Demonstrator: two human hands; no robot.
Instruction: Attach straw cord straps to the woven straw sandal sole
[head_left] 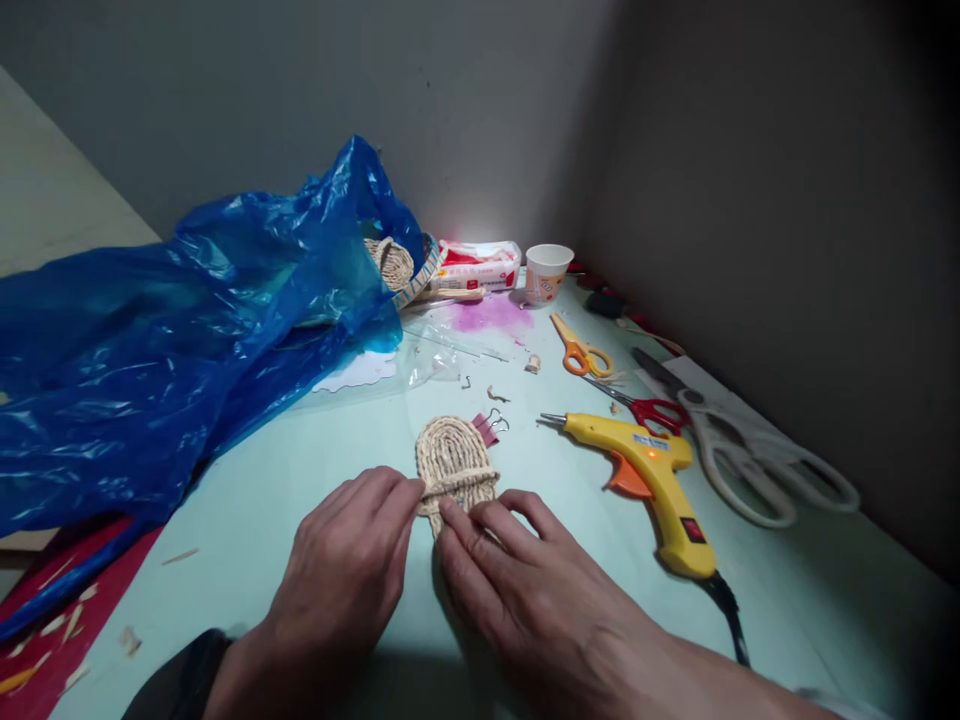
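Note:
A small woven straw piece (453,458), rounded at its far end, lies flat on the pale green table (300,480). A straw band crosses its near part. My left hand (341,570) pinches the band's left end with its fingertips. My right hand (517,580) presses its fingertips on the near part of the woven piece, covering its near end. A pink binder clip (489,426) lies just beyond the piece, to its right.
A yellow hot glue gun (651,478) lies right of the hands, cord trailing toward me. Orange scissors (580,352), red scissors (651,408) and large white scissors (750,460) lie farther right. A big blue plastic bag (165,340) fills the left. A paper cup (547,272) stands at the back.

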